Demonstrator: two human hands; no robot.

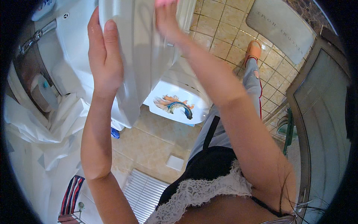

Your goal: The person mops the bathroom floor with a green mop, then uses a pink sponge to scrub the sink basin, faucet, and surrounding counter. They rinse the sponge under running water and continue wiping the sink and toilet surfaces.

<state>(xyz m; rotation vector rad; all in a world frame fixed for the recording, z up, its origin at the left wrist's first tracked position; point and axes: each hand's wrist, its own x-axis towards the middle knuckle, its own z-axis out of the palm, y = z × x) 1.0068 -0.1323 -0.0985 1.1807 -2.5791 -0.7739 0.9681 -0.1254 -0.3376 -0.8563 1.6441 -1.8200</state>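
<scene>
My left hand [105,56] is on the front rim of a white washbasin [75,56], thumb on the outer side and fingers on the inner side. A chrome faucet [37,37] stands at the basin's far left. My right hand [167,21] is raised at the top edge, in front of the white cabinet [142,42] under the basin. Its fingers are closed on a pink thing [165,2], mostly cut off by the frame and too blurred to name. Below the cabinet lies a white lid [159,112] with a fighting-fish picture, apparently a toilet lid.
White sheeting [56,126] hangs at the left, above a striped towel [72,193]. A white slatted panel [145,186] is at the bottom. On the tiled floor [223,30] lies a grey mat [279,25] bearing writing. A framed door [324,112] stands right; a green-handled item [288,131] leans beside it.
</scene>
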